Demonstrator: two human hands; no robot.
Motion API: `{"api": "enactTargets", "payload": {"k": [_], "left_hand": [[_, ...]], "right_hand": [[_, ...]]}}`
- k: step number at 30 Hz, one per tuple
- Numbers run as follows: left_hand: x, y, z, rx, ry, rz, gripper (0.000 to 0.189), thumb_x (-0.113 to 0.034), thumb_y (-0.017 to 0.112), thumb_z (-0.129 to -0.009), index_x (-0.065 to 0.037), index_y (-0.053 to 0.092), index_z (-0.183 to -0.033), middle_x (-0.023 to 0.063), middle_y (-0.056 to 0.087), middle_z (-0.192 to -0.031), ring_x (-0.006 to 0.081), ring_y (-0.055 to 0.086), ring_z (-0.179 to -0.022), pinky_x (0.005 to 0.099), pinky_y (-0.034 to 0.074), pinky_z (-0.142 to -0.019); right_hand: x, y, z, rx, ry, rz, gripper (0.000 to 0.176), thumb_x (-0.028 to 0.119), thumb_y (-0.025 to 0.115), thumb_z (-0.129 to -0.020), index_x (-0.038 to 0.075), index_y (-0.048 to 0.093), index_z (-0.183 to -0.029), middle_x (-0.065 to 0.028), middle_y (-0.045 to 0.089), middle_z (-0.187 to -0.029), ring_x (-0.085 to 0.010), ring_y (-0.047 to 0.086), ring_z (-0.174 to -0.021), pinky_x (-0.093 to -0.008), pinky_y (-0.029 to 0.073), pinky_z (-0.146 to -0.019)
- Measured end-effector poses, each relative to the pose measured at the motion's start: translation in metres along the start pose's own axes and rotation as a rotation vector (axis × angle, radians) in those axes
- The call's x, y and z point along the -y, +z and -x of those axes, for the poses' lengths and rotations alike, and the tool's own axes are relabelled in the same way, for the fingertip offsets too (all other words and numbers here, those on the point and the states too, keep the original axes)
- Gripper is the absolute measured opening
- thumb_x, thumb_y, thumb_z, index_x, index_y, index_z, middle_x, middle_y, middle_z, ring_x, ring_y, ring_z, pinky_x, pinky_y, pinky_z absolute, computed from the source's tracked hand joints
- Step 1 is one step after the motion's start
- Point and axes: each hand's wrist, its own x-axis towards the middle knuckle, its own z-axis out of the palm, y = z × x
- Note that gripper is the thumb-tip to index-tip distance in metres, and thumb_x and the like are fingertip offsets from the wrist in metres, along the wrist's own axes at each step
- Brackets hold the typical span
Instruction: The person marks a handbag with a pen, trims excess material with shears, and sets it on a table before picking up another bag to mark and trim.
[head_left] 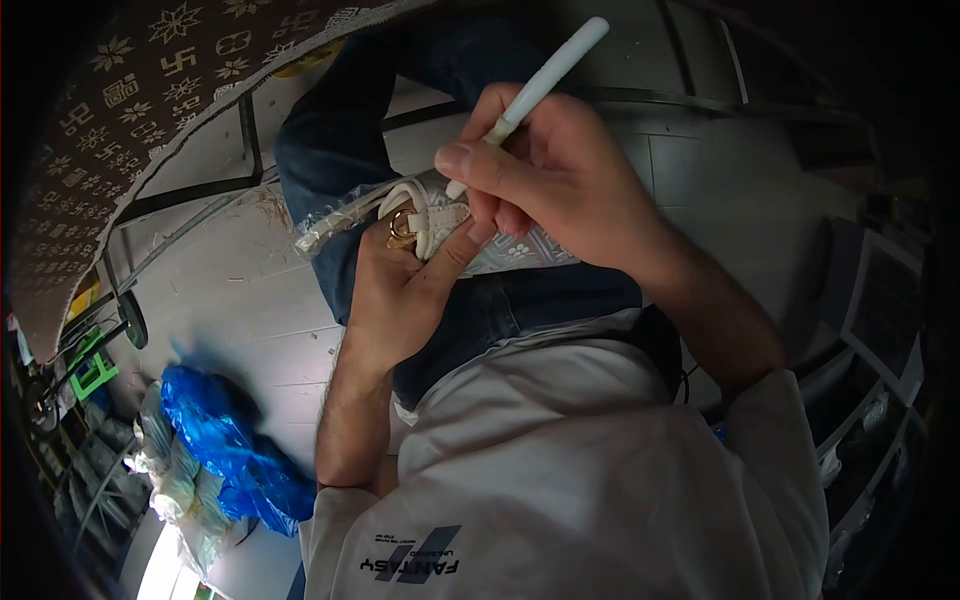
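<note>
- Fingers of our right hand (565, 175) pinch a white pen (548, 78), tip touching the white strap (412, 198).
- Our left hand (398, 295) clamps the patterned bag (527, 250) on our lap, thumb beside the gold ring (400, 233).

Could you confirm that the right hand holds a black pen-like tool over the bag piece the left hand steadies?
Not quite: the head view shows the pen-like tool is white, not black. The right hand does hold it over the bag piece the left hand steadies.
</note>
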Motion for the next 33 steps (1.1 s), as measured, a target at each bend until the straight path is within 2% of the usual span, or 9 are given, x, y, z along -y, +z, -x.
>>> {"api": "enactTargets", "payload": {"k": [2, 5, 7, 8, 14, 23, 26, 29, 33], "left_hand": [[0.001, -0.003, 0.0, 0.05, -0.015, 0.009, 0.017, -0.005, 0.064, -0.096, 0.001, 0.064, -0.112, 0.0064, 0.07, -0.101, 0.0118, 0.064, -0.093, 0.0256, 0.052, -0.083], [0.005, -0.005, 0.001, 0.018, 0.002, -0.05, 0.011, -0.009, 0.064, -0.098, 0.001, 0.067, -0.101, 0.0001, 0.066, -0.085, 0.0058, 0.056, -0.076, 0.0214, 0.046, -0.068], [0.008, -0.005, 0.004, 0.023, 0.02, -0.098, 0.011, -0.009, 0.065, -0.097, 0.001, 0.067, -0.1, 0.0, 0.066, -0.085, 0.0062, 0.056, -0.076, 0.0217, 0.046, -0.068], [0.009, -0.006, 0.006, 0.035, 0.04, -0.143, 0.011, -0.01, 0.065, -0.097, 0.001, 0.067, -0.1, 0.0, 0.066, -0.086, 0.0065, 0.057, -0.076, 0.0219, 0.047, -0.069], [0.0, 0.001, 0.006, 0.018, 0.0, -0.044, 0.012, -0.008, 0.066, -0.096, 0.001, 0.066, -0.104, 0.0007, 0.067, -0.088, 0.0066, 0.058, -0.08, 0.0223, 0.048, -0.071], [0.007, -0.001, 0.007, 0.04, 0.036, -0.108, 0.013, -0.007, 0.066, -0.096, 0.001, 0.066, -0.106, 0.0024, 0.069, -0.091, 0.0077, 0.06, -0.084, 0.0233, 0.05, -0.074], [0.009, -0.003, 0.007, 0.029, 0.011, -0.119, 0.011, -0.007, 0.066, -0.096, 0.0, 0.068, -0.104, 0.0028, 0.071, -0.091, 0.0081, 0.061, -0.085, 0.0244, 0.05, -0.076], [0.005, -0.001, 0.005, 0.039, 0.026, -0.079, 0.013, -0.008, 0.066, -0.096, 0.001, 0.068, -0.105, 0.0038, 0.071, -0.094, 0.0086, 0.062, -0.087, 0.025, 0.051, -0.078], [-0.001, -0.002, 0.004, 0.06, -0.004, -0.056, 0.018, -0.009, 0.067, -0.095, 0.001, 0.065, -0.11, 0.0053, 0.07, -0.099, 0.01, 0.063, -0.09, 0.0256, 0.051, -0.08]], "right_hand": [[0.002, -0.002, -0.004, 0.081, 0.054, -0.116, 0.015, 0.011, 0.067, -0.095, 0.001, 0.057, -0.091, -0.0031, 0.062, -0.066, -0.0041, 0.055, -0.054, -0.0184, 0.038, -0.046], [-0.004, 0.002, -0.004, 0.064, 0.08, -0.075, 0.017, 0.011, 0.072, -0.091, 0.002, 0.058, -0.088, -0.0031, 0.061, -0.066, -0.0056, 0.054, -0.054, -0.0216, 0.039, -0.045], [-0.023, 0.015, 0.003, -0.2, -0.774, 0.766, 0.021, 0.012, 0.077, -0.086, 0.002, 0.059, -0.085, -0.0029, 0.061, -0.068, -0.0071, 0.054, -0.054, -0.0254, 0.04, -0.045], [-0.025, 0.021, 0.006, -0.261, -0.81, 0.749, 0.023, 0.011, 0.081, -0.082, 0.003, 0.059, -0.082, -0.0026, 0.06, -0.071, -0.0085, 0.055, -0.056, -0.0277, 0.04, -0.046], [0.0, -0.002, -0.001, 0.018, 0.077, -0.139, 0.015, 0.014, 0.065, -0.097, 0.003, 0.057, -0.092, -0.0012, 0.057, -0.061, -0.0026, 0.05, -0.05, -0.0183, 0.036, -0.044], [-0.001, 0.009, 0.003, -0.017, 0.009, 0.054, 0.016, 0.014, 0.069, -0.095, 0.003, 0.058, -0.091, -0.0013, 0.059, -0.066, -0.0037, 0.053, -0.054, -0.019, 0.039, -0.046], [-0.017, 0.02, 0.006, -0.183, -0.708, 0.769, 0.014, 0.009, 0.072, -0.091, 0.003, 0.059, -0.091, -0.0004, 0.06, -0.071, -0.0044, 0.057, -0.062, -0.0204, 0.044, -0.051], [-0.004, 0.01, 0.002, -0.031, -0.026, 0.03, 0.013, 0.011, 0.067, -0.095, 0.002, 0.058, -0.092, -0.0018, 0.059, -0.068, -0.0046, 0.056, -0.058, -0.0193, 0.043, -0.049], [-0.002, 0.001, 0.004, 0.02, 0.039, -0.137, 0.014, 0.013, 0.065, -0.097, 0.002, 0.057, -0.094, -0.0017, 0.058, -0.065, -0.004, 0.055, -0.055, -0.0182, 0.04, -0.047]]}}
